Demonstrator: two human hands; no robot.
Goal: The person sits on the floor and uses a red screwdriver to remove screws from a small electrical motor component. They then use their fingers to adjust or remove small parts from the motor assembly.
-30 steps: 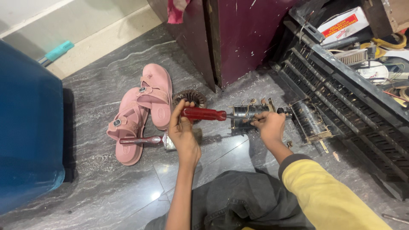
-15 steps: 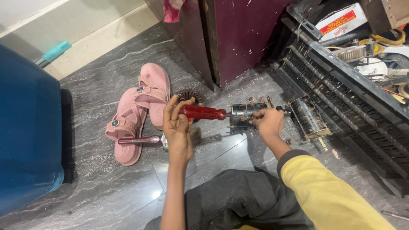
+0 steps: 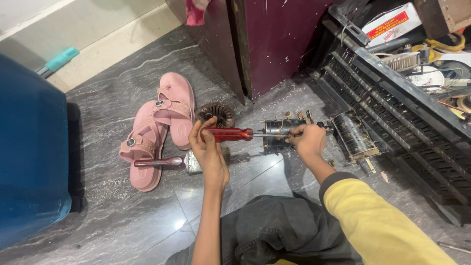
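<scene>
Here the left hand [image 3: 210, 152] grips the red screwdriver [image 3: 226, 134] by its handle; the right hand [image 3: 308, 141] clasps the motor [image 3: 280, 131] on the floor [image 3: 122, 216]. Keep the shaft level, tip seated squarely, and the motor pinned against twist.

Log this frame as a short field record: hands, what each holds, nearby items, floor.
left hand: fingers wrapped around the red screwdriver handle, shaft pointing toward the motor part
right hand: steadies the dark cylindrical motor part on the floor
nearby: pink sandals, second screwdriver lying by them, round finned part, finned metal block
floor: grey marbled tiles
surroundings: maroon cabinet, blue container, black grille
</scene>
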